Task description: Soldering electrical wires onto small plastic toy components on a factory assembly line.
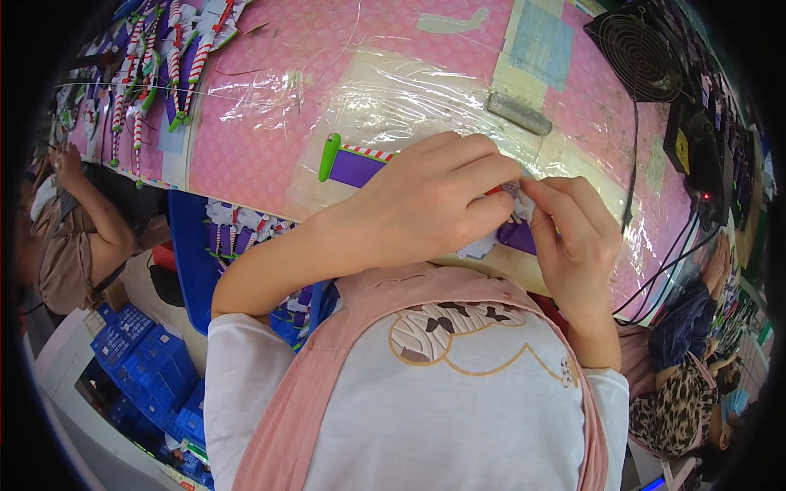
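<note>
Pink counter (pixel 254 159) under clear film (pixel 385 90), your left hand (pixel 434 200), your right hand (pixel 580 237), fingers of both clamped on a purple-and-white piece (pixel 517 236)

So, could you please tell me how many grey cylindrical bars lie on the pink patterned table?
1: the grey cylindrical bar lies between the bare left hand and the pale-blue rectangular sheet. That hand may hide others.

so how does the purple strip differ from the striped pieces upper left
The left hand partly hides the purple strip; the striped pieces lie away from that hand. The purple strip shows singly; the striped pieces overlap. Both show green, purple and red-and-white stripes.
</note>
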`<state>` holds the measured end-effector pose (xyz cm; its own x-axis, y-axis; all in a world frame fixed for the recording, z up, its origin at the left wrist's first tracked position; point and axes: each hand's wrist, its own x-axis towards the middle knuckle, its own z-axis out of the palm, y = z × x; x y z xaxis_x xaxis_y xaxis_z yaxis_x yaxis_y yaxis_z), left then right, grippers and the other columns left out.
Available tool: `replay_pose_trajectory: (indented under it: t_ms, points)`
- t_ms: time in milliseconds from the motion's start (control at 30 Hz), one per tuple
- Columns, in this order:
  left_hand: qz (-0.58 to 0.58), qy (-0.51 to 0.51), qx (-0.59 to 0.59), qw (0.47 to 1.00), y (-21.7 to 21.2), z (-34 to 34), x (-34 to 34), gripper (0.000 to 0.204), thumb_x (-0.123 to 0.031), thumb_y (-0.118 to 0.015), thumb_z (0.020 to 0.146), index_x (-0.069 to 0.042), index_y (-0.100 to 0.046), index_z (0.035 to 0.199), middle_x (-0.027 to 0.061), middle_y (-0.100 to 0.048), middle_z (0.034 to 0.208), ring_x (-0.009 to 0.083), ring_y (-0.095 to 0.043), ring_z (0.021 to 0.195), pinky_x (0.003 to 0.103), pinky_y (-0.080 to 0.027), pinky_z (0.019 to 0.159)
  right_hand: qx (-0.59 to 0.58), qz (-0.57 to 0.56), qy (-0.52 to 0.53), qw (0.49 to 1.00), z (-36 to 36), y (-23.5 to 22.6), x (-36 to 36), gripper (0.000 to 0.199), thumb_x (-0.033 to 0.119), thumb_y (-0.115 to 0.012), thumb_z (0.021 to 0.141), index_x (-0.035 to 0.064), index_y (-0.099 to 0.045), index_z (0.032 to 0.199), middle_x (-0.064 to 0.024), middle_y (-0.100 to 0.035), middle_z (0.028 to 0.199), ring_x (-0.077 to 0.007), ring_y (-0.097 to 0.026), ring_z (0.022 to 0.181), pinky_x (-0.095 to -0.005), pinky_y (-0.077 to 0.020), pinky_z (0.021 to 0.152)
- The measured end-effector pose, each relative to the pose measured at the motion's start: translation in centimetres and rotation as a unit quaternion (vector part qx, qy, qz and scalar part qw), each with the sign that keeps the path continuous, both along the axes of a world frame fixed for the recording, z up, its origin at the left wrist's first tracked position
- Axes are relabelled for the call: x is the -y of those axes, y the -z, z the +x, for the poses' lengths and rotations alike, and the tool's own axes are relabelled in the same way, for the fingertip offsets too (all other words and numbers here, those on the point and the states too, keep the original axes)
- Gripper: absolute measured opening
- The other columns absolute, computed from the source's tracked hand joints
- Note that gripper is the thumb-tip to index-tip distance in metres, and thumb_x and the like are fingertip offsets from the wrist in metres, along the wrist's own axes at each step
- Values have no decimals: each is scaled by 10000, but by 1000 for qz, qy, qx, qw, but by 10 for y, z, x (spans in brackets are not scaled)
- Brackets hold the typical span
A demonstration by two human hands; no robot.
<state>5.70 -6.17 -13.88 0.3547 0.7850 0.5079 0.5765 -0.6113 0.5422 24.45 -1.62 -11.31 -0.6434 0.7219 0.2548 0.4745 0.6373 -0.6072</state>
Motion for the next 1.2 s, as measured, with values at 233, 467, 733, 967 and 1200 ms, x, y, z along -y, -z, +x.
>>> replay_pose_trajectory:
  t_ms: [233,467,733,967,1200]
  points:
    - [-10,-6,48,999,6,1,4,206,2,-658,623,31,-630,825,101,-593,877,229,-583,742,301,-490,620,-1,-69,21,997,4,2,-2,175,-71,-635,704,-16,-651,869,-114,-590,743,-226,-579,646,-294,-457,554]
    - [-318,-197,320,870,-8,-2,15,128,57,-603,822,30,-622,946,64,-628,889,85,-580,757,212,-476,642,-153,-440,117,877,12,1,-6,149,73,-642,855,-55,-650,932,-38,-647,819,-69,-561,714,-211,-454,629]
    - [-380,-209,420,797,-6,14,18,118,-1,-617,835,19,-600,950,37,-634,797,46,-557,690,187,-443,591,-180,-478,126,851,-7,1,1,209,135,-665,856,-58,-651,936,-14,-623,766,-41,-516,673,-171,-408,593]
    - [-410,-187,403,796,-10,11,19,140,-4,-607,857,28,-579,990,59,-646,877,61,-590,767,192,-470,659,-165,-462,128,862,-11,0,-1,206,135,-665,855,-55,-652,934,-8,-616,744,-37,-505,658,-164,-395,582]
    - [-416,-186,401,795,-10,11,19,136,4,-600,858,26,-580,991,62,-646,880,68,-597,773,196,-477,664,-173,-458,126,863,-13,-1,0,196,122,-657,857,-59,-649,930,-16,-625,752,-36,-510,660,-166,-402,579]
